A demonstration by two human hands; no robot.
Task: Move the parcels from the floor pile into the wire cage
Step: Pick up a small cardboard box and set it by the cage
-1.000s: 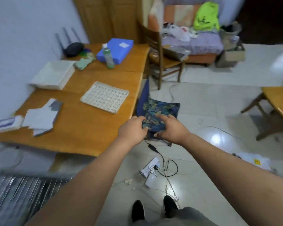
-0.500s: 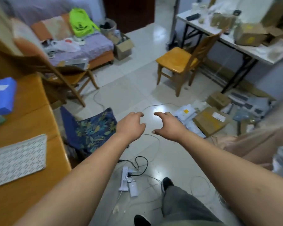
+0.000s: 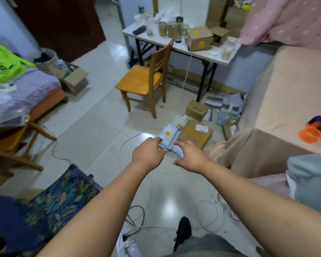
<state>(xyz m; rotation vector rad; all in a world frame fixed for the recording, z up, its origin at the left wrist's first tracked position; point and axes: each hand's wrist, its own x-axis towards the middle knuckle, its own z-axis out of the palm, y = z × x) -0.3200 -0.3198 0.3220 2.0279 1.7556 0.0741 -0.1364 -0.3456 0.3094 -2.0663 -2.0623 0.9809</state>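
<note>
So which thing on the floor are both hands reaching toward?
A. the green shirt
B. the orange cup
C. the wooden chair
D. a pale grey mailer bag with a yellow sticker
D: the left hand and right hand frame the grey mailer bag, which lies beside a flat cardboard box.

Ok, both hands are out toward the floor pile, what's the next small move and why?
Probably close both hands on the grey mailer bag: the left hand and right hand sit open either side of it, nothing gripped yet, and it is the nearest parcel.
</note>
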